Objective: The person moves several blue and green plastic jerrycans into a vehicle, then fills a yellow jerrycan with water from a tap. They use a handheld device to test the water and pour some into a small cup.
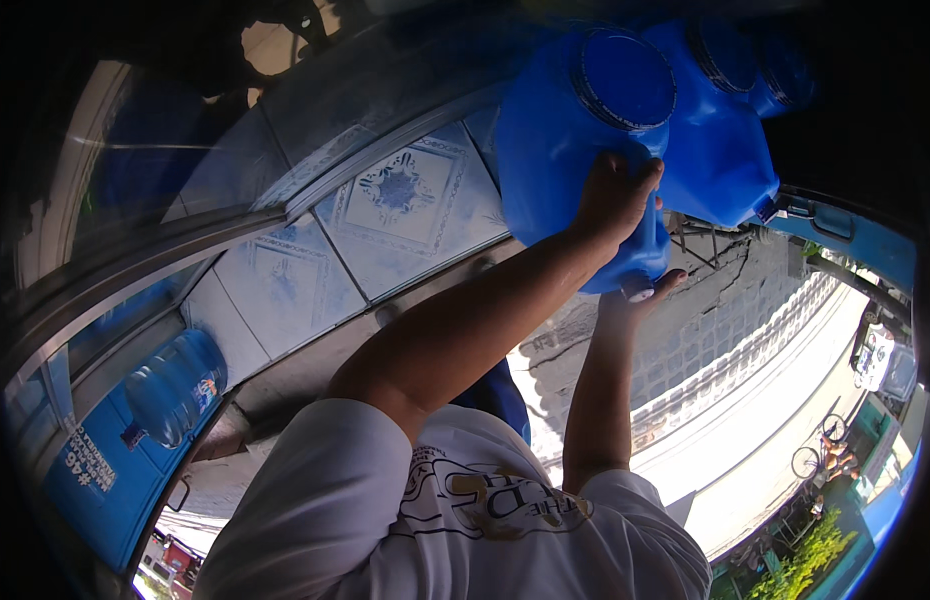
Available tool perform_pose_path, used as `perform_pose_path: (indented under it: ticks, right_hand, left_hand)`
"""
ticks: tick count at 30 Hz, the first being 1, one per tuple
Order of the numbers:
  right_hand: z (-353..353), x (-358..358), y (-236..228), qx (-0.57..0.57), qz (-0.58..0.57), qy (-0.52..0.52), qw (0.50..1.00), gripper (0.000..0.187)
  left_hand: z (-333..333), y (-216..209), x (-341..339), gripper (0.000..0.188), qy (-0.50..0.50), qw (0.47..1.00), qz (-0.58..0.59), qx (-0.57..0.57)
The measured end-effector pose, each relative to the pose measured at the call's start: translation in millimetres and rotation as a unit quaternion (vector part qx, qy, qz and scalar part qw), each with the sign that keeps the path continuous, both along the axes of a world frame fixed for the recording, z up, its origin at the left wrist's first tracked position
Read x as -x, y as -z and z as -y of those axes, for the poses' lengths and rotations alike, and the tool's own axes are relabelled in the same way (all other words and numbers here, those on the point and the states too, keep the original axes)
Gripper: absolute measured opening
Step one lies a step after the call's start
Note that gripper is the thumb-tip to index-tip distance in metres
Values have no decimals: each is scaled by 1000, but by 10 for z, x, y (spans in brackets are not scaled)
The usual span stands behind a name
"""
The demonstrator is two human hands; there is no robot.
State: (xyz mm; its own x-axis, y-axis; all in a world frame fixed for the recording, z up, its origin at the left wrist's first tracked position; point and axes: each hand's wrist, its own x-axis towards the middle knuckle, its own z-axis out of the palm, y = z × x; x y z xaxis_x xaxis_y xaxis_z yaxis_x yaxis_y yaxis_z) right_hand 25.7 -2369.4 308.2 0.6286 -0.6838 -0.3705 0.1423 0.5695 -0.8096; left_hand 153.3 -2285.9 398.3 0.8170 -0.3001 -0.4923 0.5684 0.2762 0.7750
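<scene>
A large blue plastic water jug (545,150) with a wide round blue lid (625,78) is in front of me at the upper middle. My left hand (617,200) is closed round the handle on its near side. Just below the jug's lower end is my right hand (640,302), with at least one finger stretched out to the right. A small whitish part (638,292) shows between that hand and the jug; I cannot tell if it is a spout cap. Part of the right palm and some fingers are hidden. Beside the held jug stands another blue jug (715,150).
A third blue jug (785,80) stands farther right. Patterned pale tiles (405,195) and a metal frame edge (235,232) lie to the left. A clear blue round bottle (175,385) rests by a blue panel (95,480). Cracked pavement (705,290) and a bicycle (820,445) appear at right.
</scene>
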Motion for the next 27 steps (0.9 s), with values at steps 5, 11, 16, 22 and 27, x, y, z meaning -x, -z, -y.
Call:
perform_pose_path:
  ticks: [5,11,16,22,27]
  right_hand:
    - [581,-237,53,32,-17,-21,999,95]
    - [960,-433,125,58,22,-47,997,92]
    - [1085,-522,182,65,37,-16,997,88]
    - [909,-719,128,140,-36,35,989,85]
    - [1019,-674,177,176,-19,5,984,82]
  left_hand:
    - [-741,610,233,72,-39,954,189,-231]
    - [-799,1178,-4,133,55,991,-122,-19]
    - [-725,1336,-21,132,74,988,-136,24]
    - [-780,1353,-136,130,92,985,-137,53]
    - [-753,1367,-153,137,115,984,-132,38]
